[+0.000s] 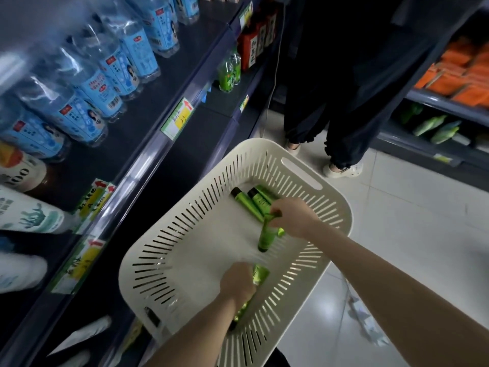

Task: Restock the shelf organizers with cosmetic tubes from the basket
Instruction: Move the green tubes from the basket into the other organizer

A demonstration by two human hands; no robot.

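Along the left side of the frame runs a dark shelf unit, its metal front edges carrying yellow-and-green price labels; clear plastic water bottles with blue labels fill the upper left, and pale bottles line the lower-left edge. Just right of the shelf's front edge, in the lower centre, sits the cream slotted plastic basket, its left rim close against the shelving and its white floor mostly bare in the middle. In the lower part of the basket the left hand is closed around a bright green cosmetic tube, whose crimped end sticks out above the fist and whose dark cap end points down toward the near rim. Toward the basket's upper end lie two green tubes with black caps, side by side and touching. Just right of them the right hand pinches the crimped end of another green tube, which hangs cap-down over the basket floor. To the right of the basket, pale floor tiles lie open. At upper right another person's dark trousers stand before a shelf of orange packets.
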